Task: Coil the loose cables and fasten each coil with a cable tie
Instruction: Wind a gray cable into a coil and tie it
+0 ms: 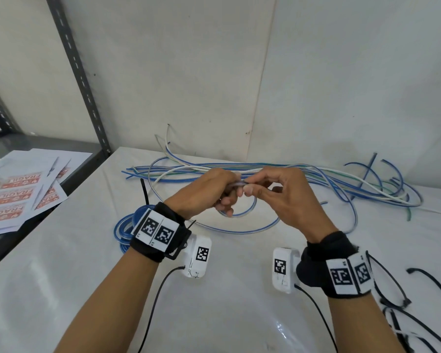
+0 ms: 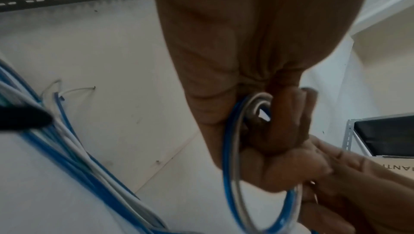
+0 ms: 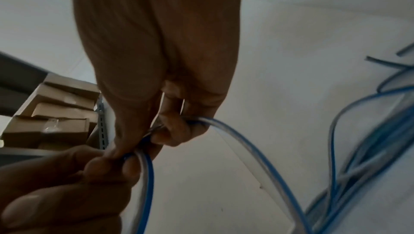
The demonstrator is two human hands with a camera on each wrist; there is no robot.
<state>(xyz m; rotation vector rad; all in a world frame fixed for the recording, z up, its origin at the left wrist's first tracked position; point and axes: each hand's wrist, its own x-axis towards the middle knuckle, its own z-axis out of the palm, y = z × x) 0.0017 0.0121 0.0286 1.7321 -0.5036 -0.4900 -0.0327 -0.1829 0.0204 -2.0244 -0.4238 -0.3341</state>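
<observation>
Above the middle of the white table (image 1: 61, 289), both hands meet on one clear cable with a blue stripe (image 1: 242, 214). My left hand (image 1: 227, 197) grips a small coil of it (image 2: 227, 158), the loops running through its curled fingers. My right hand (image 1: 250, 187) pinches the same cable (image 3: 262, 161) right beside the left fingers. The rest of that cable sweeps in a wide loop over the table. A finished blue coil (image 1: 122, 231) lies under my left wrist. Loose blue, white and green cables (image 1: 303, 171) are piled behind the hands.
Black cable ties (image 1: 402, 299) lie at the right front edge, and one more (image 1: 144, 189) near the left of the pile. Printed label sheets (image 1: 18, 194) cover the grey shelf on the left. A wall stands close behind the pile.
</observation>
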